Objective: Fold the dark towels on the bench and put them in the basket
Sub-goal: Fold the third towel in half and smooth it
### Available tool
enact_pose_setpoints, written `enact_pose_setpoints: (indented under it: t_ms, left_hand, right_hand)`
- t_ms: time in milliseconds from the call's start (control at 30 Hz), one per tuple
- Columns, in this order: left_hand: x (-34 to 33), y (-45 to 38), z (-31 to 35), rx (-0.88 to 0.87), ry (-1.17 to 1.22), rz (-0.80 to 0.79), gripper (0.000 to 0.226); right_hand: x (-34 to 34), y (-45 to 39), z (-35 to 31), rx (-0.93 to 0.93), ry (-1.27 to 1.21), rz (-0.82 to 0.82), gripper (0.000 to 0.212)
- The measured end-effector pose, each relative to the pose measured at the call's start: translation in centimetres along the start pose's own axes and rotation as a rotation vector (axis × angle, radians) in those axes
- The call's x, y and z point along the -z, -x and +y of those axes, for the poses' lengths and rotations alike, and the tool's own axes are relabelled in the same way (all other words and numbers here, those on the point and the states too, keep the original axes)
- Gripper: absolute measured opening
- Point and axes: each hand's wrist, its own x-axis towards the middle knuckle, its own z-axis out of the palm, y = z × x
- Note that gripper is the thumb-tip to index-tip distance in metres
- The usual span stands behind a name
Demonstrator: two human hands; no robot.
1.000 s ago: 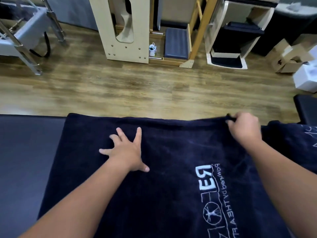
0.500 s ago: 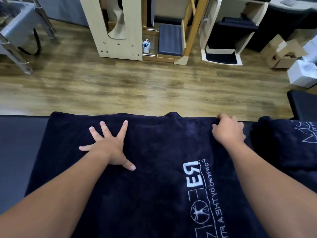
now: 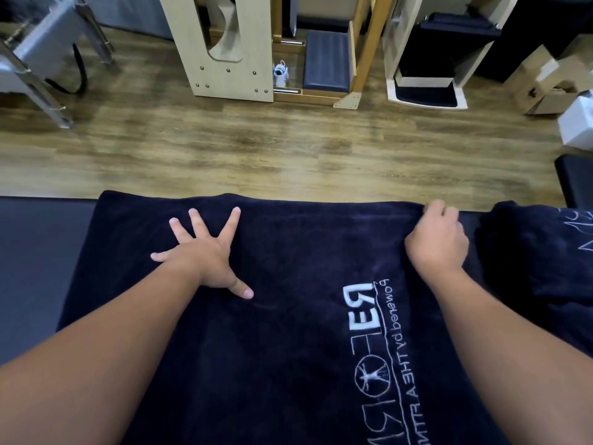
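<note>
Dark towel [image 3: 288,332] spread flat on bench [image 3: 38,252], lower centre; left hand [image 3: 205,255] splayed flat, pressing; right hand [image 3: 436,242] curled, pinching far edge, centre right; risk: uneven pull skewing fold, or edge slipping toward floor [image 3: 256,149].

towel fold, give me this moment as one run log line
towel: flat on bench | left hand: pressing, spread | right hand: gripping far edge | basket: unseen

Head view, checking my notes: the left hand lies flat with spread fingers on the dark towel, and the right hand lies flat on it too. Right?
Not quite. The left hand does lie flat, fingers spread, on the dark towel. The right hand, though, is curled, gripping the towel's far edge. The head view shows it.
</note>
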Motion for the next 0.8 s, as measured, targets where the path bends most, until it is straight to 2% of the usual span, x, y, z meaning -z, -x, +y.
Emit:
enact_pose_setpoints:
  t_ms: [67, 133, 200, 267, 367, 400, 467, 633, 800]
  left_hand:
    - [-0.2, 0.3, 0.0, 0.005, 0.017, 0.014, 0.158]
    - [-0.6, 0.7, -0.1, -0.001, 0.055, 0.038, 0.156]
    - [-1.5, 1.6, -0.2, -0.016, 0.086, 0.131, 0.153]
    - [-3.3, 3.0, -0.4, -0.035, 0.054, 0.284, 0.138]
    - [-8.1, 6.0, -0.6, -0.063, -0.024, 0.397, 0.081]
    - [-9.9, 7.3, -0.7, -0.066, -0.072, 0.401, 0.072]
    - [-13.4, 9.5, -1.2, -0.093, -0.138, 0.393, 0.078]
    - [-19.4, 15.2, -4.3, -0.136, -0.042, 0.357, 0.067]
    - [-24.8, 19.2, -8.5, -0.14, -0.06, 0.389, 0.078]
  right_hand:
    - [0.1, 3.0, -1.0, 0.14, 0.027, 0.003, 0.04]
    - [-0.1, 7.1, -1.8, 0.342, 0.045, -0.077, 0.052]
    - [-0.7, 11.2, -1.7, 0.479, 0.078, -0.192, 0.064]
    - [-1.2, 13.0, -0.6, 0.415, 0.07, -0.287, 0.064]
    - [-0.7, 12.3, 0.9, 0.168, -0.016, -0.382, 0.058]
    - [-0.3, 12.3, 1.0, 0.119, -0.031, -0.411, 0.058]
    - [0.4, 13.5, 0.8, 0.096, -0.027, -0.433, 0.061]
    - [1.0, 25.0, 2.3, 0.362, 0.048, -0.463, 0.081]
    - [1.2, 35.8, 6.3, 0.426, 0.103, -0.538, 0.084]
